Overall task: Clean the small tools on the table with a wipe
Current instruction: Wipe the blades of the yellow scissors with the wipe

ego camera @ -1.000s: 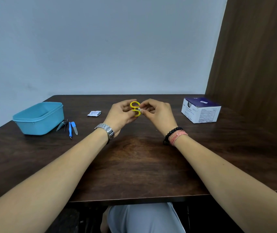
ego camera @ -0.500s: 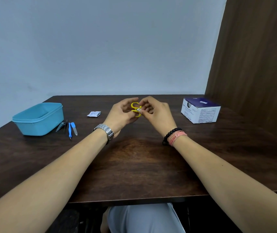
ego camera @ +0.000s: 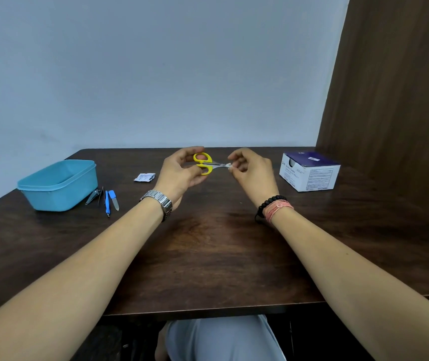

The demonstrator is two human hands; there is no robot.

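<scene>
The scissors (ego camera: 204,164) near the frame's centre are showing yellow handles and silvery blades, with a white wipe (ego camera: 229,166) at the tips. At left a light blue tub (ego camera: 58,184) is sitting on the dark brown wood-grain tabletop (ego camera: 208,256). At right the box (ego camera: 310,171) is showing navy above white.

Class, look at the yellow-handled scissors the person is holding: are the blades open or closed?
Closed. The scissors show one narrow metal strip running to the wipe; both handle loops sit close together.
</scene>
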